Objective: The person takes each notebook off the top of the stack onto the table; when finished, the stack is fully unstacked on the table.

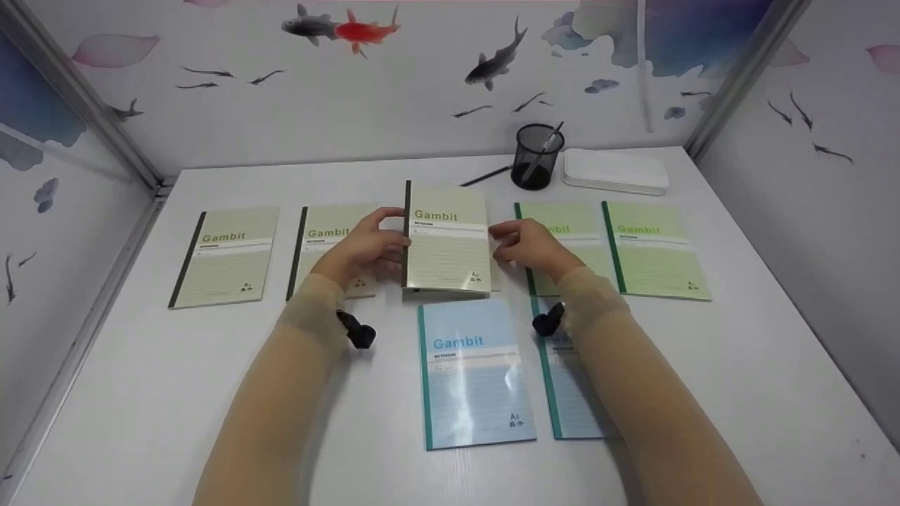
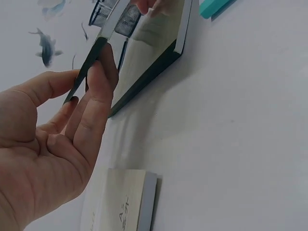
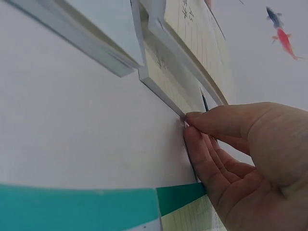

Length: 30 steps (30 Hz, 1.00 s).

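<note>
My left hand [image 1: 365, 244] pinches a cream Gambit notebook [image 1: 447, 242] by its black spine, thumb on one cover and fingers on the other. In the left wrist view this notebook is raised and tilted over a second cream notebook [image 2: 156, 41] lying on the table. My right hand [image 1: 533, 246] is at the right side of the pair. The right wrist view puts its thumb and fingertips [image 3: 193, 118] at the edge of the lower notebook [image 3: 166, 72], seemingly touching it, below the raised one.
Two more cream notebooks [image 1: 232, 256] lie to the left. Green notebooks [image 1: 661, 260] lie to the right, one partly behind my right hand. In front are two blue notebooks [image 1: 474, 386]. At the back stand a mesh pen cup [image 1: 538, 158], a pen [image 1: 485, 176] and a white case [image 1: 615, 171].
</note>
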{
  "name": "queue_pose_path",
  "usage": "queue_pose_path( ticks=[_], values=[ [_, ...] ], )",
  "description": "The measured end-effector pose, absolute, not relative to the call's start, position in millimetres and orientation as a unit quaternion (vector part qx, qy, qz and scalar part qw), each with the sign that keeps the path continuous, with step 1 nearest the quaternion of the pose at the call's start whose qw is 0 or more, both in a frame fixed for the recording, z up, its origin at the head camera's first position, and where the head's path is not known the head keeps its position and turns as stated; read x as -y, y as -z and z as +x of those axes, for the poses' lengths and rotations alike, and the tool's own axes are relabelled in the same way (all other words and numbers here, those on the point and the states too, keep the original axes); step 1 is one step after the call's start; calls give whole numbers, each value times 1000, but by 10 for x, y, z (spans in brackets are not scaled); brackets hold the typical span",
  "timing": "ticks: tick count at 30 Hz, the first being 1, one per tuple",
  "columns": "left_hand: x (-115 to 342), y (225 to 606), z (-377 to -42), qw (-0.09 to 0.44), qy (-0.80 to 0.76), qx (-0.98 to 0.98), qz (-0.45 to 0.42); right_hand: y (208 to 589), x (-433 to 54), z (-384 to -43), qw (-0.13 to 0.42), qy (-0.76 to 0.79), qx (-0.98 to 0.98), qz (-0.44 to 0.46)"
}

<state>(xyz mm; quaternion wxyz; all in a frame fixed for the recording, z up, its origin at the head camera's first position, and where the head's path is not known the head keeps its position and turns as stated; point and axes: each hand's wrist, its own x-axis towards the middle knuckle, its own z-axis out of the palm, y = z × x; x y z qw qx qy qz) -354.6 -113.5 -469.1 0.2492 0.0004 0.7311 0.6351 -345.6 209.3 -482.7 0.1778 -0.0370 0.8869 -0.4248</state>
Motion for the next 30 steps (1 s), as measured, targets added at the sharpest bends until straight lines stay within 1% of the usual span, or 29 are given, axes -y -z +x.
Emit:
queue_pose_path(
  ticks=[11, 16, 19, 23, 30],
  values=[
    [1539, 4520, -3236, 223, -660, -717, 20, 4790, -2003, -3438, 188, 416, -889, -31],
    [1737, 4454, -3084, 214, -677, -704, 32, 4790, -2028, -3442, 182, 407, -894, -32],
    [1836, 4423, -2975, 210, -683, -699, 28, 4812, -2049, -3446, 173, 406, -896, -47],
    [1948, 4401, -2789, 213, -690, -691, 27, 4829, -2066, -3442, 166, 406, -897, -58],
    [2168, 4477, -2350, 224, -696, -682, 21, 4806, -2034, -3416, 172, 410, -895, -39]
  ],
)
